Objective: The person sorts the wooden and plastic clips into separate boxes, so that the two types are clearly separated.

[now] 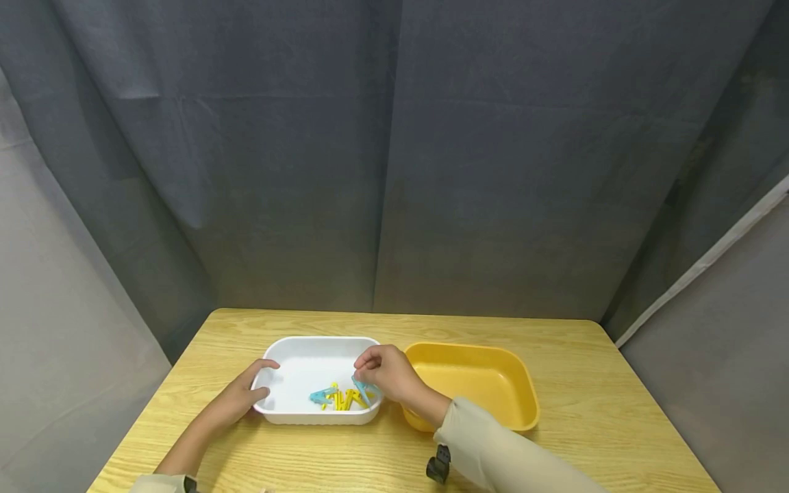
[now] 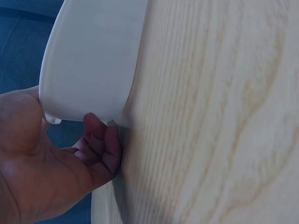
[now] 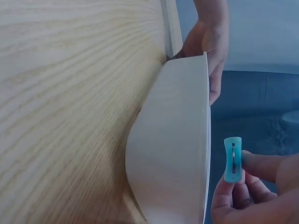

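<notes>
A white plastic basin (image 1: 296,366) stands on the table at left of centre in the head view. My left hand (image 1: 234,400) grips its left end, thumb and index finger over the rim, the other fingers curled low outside the wall (image 2: 93,60). Over the basin's right end, my right hand (image 1: 390,373) pinches a light blue clothespin (image 3: 233,159) between thumb and fingers, raised above the rim in the right wrist view. Below it, several yellow clothespins (image 1: 346,400) and another light blue clothespin (image 1: 322,396) lie on the basin floor near its front right.
Just right of the white basin sits a yellow-orange basin (image 1: 487,380), partly behind my right forearm. Both stand on a wood-grain table (image 1: 296,459). Grey curtains (image 1: 493,171) hang behind the table and along both sides.
</notes>
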`<action>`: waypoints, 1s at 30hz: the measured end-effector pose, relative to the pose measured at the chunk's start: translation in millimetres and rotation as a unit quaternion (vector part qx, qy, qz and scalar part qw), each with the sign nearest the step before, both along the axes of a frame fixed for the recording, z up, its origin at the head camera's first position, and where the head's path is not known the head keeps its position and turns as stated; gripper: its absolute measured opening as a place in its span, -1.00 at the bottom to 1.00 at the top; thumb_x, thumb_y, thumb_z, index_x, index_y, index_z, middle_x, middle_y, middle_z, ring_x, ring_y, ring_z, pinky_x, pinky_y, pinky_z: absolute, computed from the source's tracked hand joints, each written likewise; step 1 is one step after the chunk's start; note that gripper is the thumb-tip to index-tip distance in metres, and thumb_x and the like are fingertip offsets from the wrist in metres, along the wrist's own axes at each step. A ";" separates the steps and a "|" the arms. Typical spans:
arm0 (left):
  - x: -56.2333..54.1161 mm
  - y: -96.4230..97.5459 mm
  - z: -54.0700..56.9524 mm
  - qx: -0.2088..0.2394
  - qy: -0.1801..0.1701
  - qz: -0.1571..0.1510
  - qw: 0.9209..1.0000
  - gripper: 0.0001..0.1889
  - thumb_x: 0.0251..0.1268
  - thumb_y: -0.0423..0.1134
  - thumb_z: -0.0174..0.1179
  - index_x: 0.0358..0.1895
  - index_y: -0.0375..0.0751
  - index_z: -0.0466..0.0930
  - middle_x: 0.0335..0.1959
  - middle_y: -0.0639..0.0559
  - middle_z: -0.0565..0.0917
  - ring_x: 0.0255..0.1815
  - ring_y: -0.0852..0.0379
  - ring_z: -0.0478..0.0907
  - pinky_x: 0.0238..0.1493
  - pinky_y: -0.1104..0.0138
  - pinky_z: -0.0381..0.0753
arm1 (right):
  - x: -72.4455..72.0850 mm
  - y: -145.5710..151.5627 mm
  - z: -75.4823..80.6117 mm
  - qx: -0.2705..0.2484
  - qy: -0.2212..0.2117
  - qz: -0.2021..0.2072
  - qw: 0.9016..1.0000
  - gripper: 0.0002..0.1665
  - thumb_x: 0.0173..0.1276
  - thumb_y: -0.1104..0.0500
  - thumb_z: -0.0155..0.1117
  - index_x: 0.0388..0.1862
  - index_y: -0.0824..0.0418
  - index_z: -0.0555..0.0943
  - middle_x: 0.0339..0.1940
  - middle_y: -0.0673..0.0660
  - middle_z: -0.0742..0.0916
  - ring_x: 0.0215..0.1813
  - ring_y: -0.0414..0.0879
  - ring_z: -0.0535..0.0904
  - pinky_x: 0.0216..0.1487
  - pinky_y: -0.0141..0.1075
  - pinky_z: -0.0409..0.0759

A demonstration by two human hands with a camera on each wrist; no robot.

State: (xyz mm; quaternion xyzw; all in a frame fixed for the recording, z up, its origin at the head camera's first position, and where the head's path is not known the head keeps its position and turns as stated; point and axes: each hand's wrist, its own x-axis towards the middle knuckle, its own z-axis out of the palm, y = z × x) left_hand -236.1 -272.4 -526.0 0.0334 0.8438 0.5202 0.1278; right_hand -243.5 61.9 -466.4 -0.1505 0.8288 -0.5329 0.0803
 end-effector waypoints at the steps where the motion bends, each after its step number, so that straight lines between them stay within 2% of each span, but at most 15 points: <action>1: 0.0 0.0 0.2 0.000 0.001 0.000 1.000 -0.48 0.45 -0.45 0.05 0.43 -0.12 0.30 0.43 -0.43 0.19 -0.42 0.01 0.54 -0.43 0.26 0.55 | -1.6 -1.3 0.0 0.004 0.002 -0.003 1.000 -0.94 0.31 0.38 0.44 -0.28 0.30 0.71 -0.40 0.06 0.72 -0.31 -0.15 0.60 -0.22 -0.36 0.61; 11: -1.4 -0.1 0.2 -0.006 0.003 -0.003 1.000 -0.48 0.43 -0.46 0.06 0.42 -0.13 0.31 0.45 -0.43 0.17 -0.38 -0.01 0.54 -0.41 0.26 0.55 | -20.5 -13.2 -6.3 0.007 -0.006 -0.024 1.000 -0.93 0.30 0.38 0.45 -0.29 0.29 0.70 -0.42 0.04 0.72 -0.32 -0.14 0.61 -0.21 -0.30 0.63; 15: -2.6 -0.9 -0.1 -0.008 0.008 -0.006 1.000 -0.48 0.42 -0.46 0.07 0.41 -0.13 0.32 0.48 -0.43 0.15 -0.22 -0.07 0.57 -0.35 0.26 0.58 | -27.5 -18.8 -8.0 0.012 -0.008 -0.033 0.999 -0.91 0.27 0.37 0.47 -0.30 0.26 0.70 -0.42 0.04 0.72 -0.33 -0.14 0.61 -0.22 -0.30 0.62; 19: -3.4 -1.8 -0.2 -0.013 0.016 -0.008 1.000 -0.48 0.41 -0.47 0.08 0.40 -0.16 0.33 0.54 -0.43 0.11 0.09 -0.20 0.49 -0.23 0.27 0.60 | -33.5 -25.2 -7.8 0.020 -0.009 -0.038 0.999 -0.91 0.27 0.36 0.48 -0.30 0.26 0.70 -0.42 0.04 0.71 -0.34 -0.14 0.60 -0.23 -0.32 0.62; 21: -3.5 -2.2 -0.3 -0.010 0.015 -0.009 1.000 -0.48 0.41 -0.48 0.07 0.40 -0.16 0.33 0.55 -0.43 0.10 0.13 -0.23 0.47 -0.22 0.26 0.61 | -37.1 -29.1 -8.6 0.026 -0.011 -0.043 0.999 -0.91 0.27 0.35 0.49 -0.30 0.26 0.71 -0.43 0.04 0.71 -0.34 -0.15 0.60 -0.25 -0.32 0.61; 23: -3.5 -2.4 -0.5 -0.006 0.015 -0.009 1.000 -0.48 0.41 -0.48 0.07 0.40 -0.17 0.32 0.55 -0.43 0.10 0.11 -0.20 0.49 -0.23 0.26 0.62 | -40.6 -33.0 -9.3 0.031 -0.012 -0.049 0.998 -0.90 0.27 0.35 0.50 -0.30 0.26 0.71 -0.44 0.04 0.71 -0.35 -0.16 0.59 -0.27 -0.34 0.60; 27: -3.6 -2.5 -0.5 0.005 0.005 -0.008 1.000 -0.48 0.42 -0.48 0.05 0.42 -0.17 0.30 0.53 -0.44 0.10 -0.15 -0.11 0.61 -0.32 0.24 0.64 | -47.6 -40.1 -11.6 0.042 -0.010 -0.064 0.997 -0.91 0.26 0.34 0.51 -0.31 0.25 0.72 -0.45 0.02 0.71 -0.36 -0.18 0.59 -0.30 -0.36 0.59; 30: -3.7 -2.8 -0.8 0.005 0.007 -0.010 1.000 -0.47 0.43 -0.47 0.05 0.43 -0.18 0.29 0.53 -0.46 0.09 -0.14 -0.08 0.60 -0.33 0.24 0.63 | -50.7 -44.2 -13.2 0.046 -0.011 -0.072 0.996 -0.91 0.25 0.34 0.51 -0.31 0.26 0.73 -0.45 0.01 0.72 -0.37 -0.18 0.59 -0.30 -0.35 0.60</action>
